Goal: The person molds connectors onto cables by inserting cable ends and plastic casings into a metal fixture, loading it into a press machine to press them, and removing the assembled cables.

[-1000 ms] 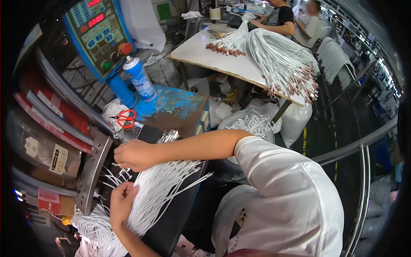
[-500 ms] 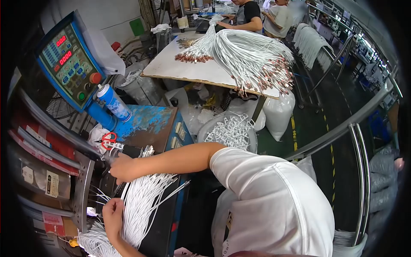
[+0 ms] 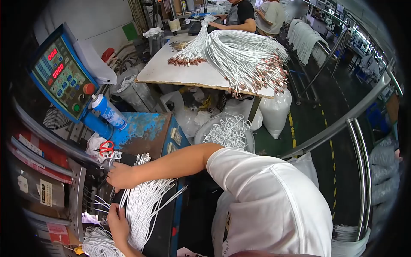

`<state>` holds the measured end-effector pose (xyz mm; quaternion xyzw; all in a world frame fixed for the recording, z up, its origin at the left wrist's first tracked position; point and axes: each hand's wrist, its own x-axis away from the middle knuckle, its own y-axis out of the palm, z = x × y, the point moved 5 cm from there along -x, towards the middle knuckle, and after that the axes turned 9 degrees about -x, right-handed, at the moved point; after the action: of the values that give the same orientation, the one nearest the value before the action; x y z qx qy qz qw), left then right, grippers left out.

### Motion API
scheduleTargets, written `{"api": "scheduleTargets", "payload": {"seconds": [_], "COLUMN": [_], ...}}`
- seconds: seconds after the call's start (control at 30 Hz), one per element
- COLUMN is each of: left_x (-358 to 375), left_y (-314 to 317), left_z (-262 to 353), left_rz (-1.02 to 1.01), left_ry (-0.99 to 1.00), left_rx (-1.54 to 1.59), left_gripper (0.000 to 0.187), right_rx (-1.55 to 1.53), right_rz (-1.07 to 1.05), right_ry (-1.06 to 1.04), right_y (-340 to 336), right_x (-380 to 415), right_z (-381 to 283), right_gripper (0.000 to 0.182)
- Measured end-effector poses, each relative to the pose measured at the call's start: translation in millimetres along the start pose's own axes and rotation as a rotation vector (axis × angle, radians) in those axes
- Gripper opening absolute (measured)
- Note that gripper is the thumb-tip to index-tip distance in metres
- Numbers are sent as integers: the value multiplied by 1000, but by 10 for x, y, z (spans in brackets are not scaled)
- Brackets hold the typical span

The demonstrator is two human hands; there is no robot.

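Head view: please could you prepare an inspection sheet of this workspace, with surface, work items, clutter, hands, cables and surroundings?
Surface: flat black worktop, largely covered.
Job's things: sheaf of thin white cables, fanned out on it.
Clutter: red-handled scissors; blue-and-white spray can on a paint-worn blue cabinet.
Hands: bare left hand touches the sheaf's edge; bare right hand is higher in the view, beside the sheaf; whether it holds anything is unclear.
Cables: besides the sheaf, large white bundle with copper-coloured ends on a white-topped table.
Surroundings: blue-framed control panel with red digits lit; person in a black-and-grey top behind the table.
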<state>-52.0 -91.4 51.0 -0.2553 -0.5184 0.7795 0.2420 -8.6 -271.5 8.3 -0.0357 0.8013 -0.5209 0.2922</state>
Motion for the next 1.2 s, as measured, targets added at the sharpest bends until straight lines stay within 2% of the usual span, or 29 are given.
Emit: {"api": "scheduleTargets", "payload": {"seconds": [0.03, 0.13, 0.17, 0.3, 0.6, 0.8, 1.07, 1.2], "left_x": [12, 14, 21, -3, 14, 46, 103, 193], "left_y": [18, -135, -130, 13, 153, 105, -107, -255], "left_z": [-34, 145, 176, 145, 173, 205, 133, 309], "left_rz": [49, 3, 27, -156, -302, -341, -356, -425], "left_ry": [32, -148, -134, -118, -248, -311, -289, -277], "left_rx": [1, 56, 118, 370, 702, 782, 840, 871], "left_gripper": [12, 14, 19, 27, 20, 21, 24, 15], "right_rx": [-35, -190, -178, -252, -226, -255, -306, -349], "right_rz": [4, -38, 35, 73, -16, -5, -49, -23], "right_ry": [29, 74, 29, 77, 85, 87, 104, 110], "right_y": [-9, -213, -207, -158, -125, -181, -266, -313], "right_x": [8, 59, 30, -4, 2, -24, 30, 59], "right_z": [-4, 14, 50, 168, 190, 225, 133, 167], "right_gripper": [53, 53, 52, 44, 35, 34, 30, 31]}}
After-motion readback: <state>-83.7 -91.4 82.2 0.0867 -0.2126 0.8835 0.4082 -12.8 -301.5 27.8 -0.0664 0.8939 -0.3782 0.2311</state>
